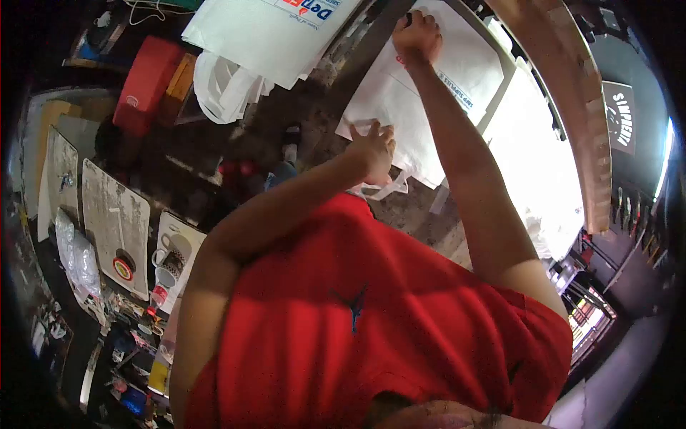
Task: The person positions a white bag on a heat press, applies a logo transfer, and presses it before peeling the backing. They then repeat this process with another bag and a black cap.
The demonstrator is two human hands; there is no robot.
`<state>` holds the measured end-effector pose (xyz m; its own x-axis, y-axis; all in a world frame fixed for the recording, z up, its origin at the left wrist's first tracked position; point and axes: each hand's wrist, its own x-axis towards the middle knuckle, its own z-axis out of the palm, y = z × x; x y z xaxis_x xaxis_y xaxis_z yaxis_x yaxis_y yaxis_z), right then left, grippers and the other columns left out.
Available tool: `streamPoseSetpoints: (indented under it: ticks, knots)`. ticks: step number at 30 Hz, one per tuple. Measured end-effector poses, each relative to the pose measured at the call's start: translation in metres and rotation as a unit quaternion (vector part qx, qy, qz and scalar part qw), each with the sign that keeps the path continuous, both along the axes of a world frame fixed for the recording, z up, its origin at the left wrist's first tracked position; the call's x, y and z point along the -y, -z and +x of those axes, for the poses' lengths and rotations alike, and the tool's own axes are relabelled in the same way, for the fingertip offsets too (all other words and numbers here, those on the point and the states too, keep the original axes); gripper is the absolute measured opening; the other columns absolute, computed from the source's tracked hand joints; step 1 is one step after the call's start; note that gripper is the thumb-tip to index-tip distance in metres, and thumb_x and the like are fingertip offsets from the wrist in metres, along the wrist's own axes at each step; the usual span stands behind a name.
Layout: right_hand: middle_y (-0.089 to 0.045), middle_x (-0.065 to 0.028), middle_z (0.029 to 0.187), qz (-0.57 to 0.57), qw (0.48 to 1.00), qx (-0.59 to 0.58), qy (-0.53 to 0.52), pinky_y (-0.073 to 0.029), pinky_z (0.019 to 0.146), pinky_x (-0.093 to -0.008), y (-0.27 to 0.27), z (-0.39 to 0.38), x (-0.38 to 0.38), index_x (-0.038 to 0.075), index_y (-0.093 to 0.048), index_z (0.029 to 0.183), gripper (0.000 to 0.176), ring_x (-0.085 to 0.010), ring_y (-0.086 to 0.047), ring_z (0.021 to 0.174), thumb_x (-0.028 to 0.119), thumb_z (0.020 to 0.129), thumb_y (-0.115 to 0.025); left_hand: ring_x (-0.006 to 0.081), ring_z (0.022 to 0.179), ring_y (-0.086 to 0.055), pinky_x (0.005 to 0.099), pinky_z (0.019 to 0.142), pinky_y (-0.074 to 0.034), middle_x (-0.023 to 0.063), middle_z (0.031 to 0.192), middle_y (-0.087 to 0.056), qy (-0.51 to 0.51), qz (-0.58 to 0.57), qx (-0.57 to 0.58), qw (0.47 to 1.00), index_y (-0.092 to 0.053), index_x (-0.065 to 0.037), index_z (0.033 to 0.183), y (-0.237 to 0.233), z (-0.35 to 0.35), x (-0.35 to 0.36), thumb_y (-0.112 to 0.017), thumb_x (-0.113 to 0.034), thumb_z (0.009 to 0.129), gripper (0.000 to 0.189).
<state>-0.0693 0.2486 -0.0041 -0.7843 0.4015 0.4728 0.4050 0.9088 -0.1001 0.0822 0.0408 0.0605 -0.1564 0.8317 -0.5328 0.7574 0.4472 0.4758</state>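
A white bag (468, 53) with blue and red print lies flat in front of me, its loop handle (391, 189) on the near side. My left hand (373, 151) rests on the bag's near left part, fingers spread and bent. At the bag's far end, my right hand (419, 37) is closed around a small dark object (409, 20), pressed down near the bag's top edge. The fingers hide most of that object, so its kind does not show. My right forearm crosses over part of the print.
To the left hangs a stack of white printed bags (261, 39) with loop handles. More white bags (539, 164) lie brightly lit at the right, beside a curved wooden edge (582, 107). A red box (148, 86), boards (114, 222) and a mug (166, 273) are farther left.
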Motion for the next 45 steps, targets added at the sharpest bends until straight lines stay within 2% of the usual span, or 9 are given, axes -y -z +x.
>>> streamPoseSetpoints:
  ticks: [5, 22, 27, 29, 35, 37, 39, 40, 45]
  knots:
    - [-0.064, -0.0163, 0.094, -0.066, 0.996, 0.014, -0.065, -0.053, 0.077, -0.0515, -0.011, 0.087, 0.06, 0.01, -0.067, 0.091, 0.019, -0.0388, -0.064, 0.091, 0.028, 0.085, -0.062, 0.0422, 0.148, -0.021, 0.0766, 0.104, -0.031, 0.016, 0.161, -0.023, -0.018, 0.035, -0.079, 0.996, -0.037, -0.001, 0.15, 0.011, 0.013, 0.004, -0.075, -0.051, 0.078, 0.096]
    - [-0.062, -0.0179, 0.103, -0.019, 0.996, 0.046, 0.071, -0.054, 0.085, -0.0498, -0.011, -0.002, 0.017, 0.012, -0.066, 0.107, 0.029, -0.0365, -0.064, 0.099, 0.035, 0.089, -0.06, 0.0459, 0.147, -0.022, 0.0712, 0.106, -0.035, 0.0211, 0.163, -0.02, 0.028, 0.037, -0.007, 0.999, -0.036, 0.005, 0.149, 0.008, -0.013, 0.004, -0.073, -0.054, 0.081, 0.097]
    - [-0.062, -0.0211, 0.099, -0.116, 0.986, 0.09, 0.078, -0.052, 0.084, -0.0503, -0.028, 0.098, 0.031, 0.01, -0.067, 0.096, 0.028, -0.0404, -0.062, 0.099, 0.035, 0.087, -0.06, 0.0461, 0.147, -0.023, 0.0703, 0.106, -0.036, 0.0215, 0.162, -0.022, 0.048, 0.051, -0.003, 0.998, -0.037, 0.006, 0.148, 0.015, -0.008, 0.005, -0.074, -0.055, 0.08, 0.099]
    - [-0.061, -0.0203, 0.1, -0.113, 0.971, 0.112, 0.18, -0.052, 0.083, -0.051, -0.03, 0.15, -0.011, 0.009, -0.066, 0.098, 0.029, -0.0403, -0.061, 0.099, 0.034, 0.087, -0.06, 0.0473, 0.145, -0.026, 0.0714, 0.105, -0.037, 0.0226, 0.161, -0.022, 0.038, 0.073, 0.01, 0.997, -0.043, 0.008, 0.143, 0.014, -0.015, 0.008, -0.075, -0.056, 0.079, 0.096]
    - [-0.061, -0.0211, 0.102, -0.093, 0.956, 0.061, 0.271, -0.052, 0.082, -0.0502, -0.031, 0.182, -0.036, 0.008, -0.066, 0.1, 0.033, -0.0408, -0.062, 0.098, 0.037, 0.085, -0.064, 0.0471, 0.142, -0.032, 0.0506, 0.116, -0.034, 0.0258, 0.153, -0.038, 0.041, 0.062, 0.084, 0.994, -0.05, 0.01, 0.136, 0.007, -0.046, -0.001, -0.073, -0.057, 0.079, 0.09]
    - [-0.06, -0.0218, 0.103, -0.177, 0.947, 0.127, 0.237, -0.052, 0.082, -0.0501, -0.038, 0.15, -0.008, 0.007, -0.066, 0.101, 0.034, -0.0411, -0.062, 0.097, 0.037, 0.085, -0.065, 0.0463, 0.141, -0.034, 0.0464, 0.117, -0.033, 0.026, 0.152, -0.04, 0.037, 0.053, 0.088, 0.994, -0.049, 0.01, 0.137, 0.004, -0.049, -0.004, -0.073, -0.057, 0.08, 0.092]
    - [-0.065, -0.0245, 0.1, -0.121, 0.983, 0.093, 0.1, -0.052, 0.083, -0.0511, 0.012, 0.109, -0.002, 0.005, -0.068, 0.1, 0.036, -0.0411, -0.061, 0.099, 0.038, 0.084, -0.066, 0.0469, 0.14, -0.037, 0.0468, 0.117, -0.032, 0.0273, 0.152, -0.04, 0.015, 0.063, 0.106, 0.992, -0.047, 0.012, 0.139, 0.011, -0.046, -0.005, -0.07, -0.058, 0.081, 0.093]
    - [-0.067, -0.0225, 0.104, -0.211, 0.958, 0.133, 0.144, -0.052, 0.09, -0.0489, -0.035, 0.078, 0.036, 0.008, -0.072, 0.097, 0.04, -0.0395, -0.063, 0.1, 0.043, 0.083, -0.063, 0.0469, 0.14, -0.037, 0.0468, 0.117, -0.032, 0.0273, 0.152, -0.04, 0.023, 0.063, 0.1, 0.993, -0.047, 0.012, 0.139, 0.013, -0.045, -0.005, -0.07, -0.058, 0.081, 0.093]
    - [-0.061, -0.0197, 0.11, -0.105, 0.991, -0.015, -0.083, -0.048, 0.092, -0.0494, -0.029, 0.078, 0.045, 0.01, -0.07, 0.104, 0.037, -0.036, -0.056, 0.111, 0.04, 0.084, -0.063, 0.0433, 0.141, -0.037, 0.0441, 0.119, -0.029, 0.0285, 0.15, -0.043, 0.013, 0.074, 0.088, 0.993, -0.045, 0.012, 0.14, -0.005, -0.049, -0.006, -0.069, -0.056, 0.085, 0.09]
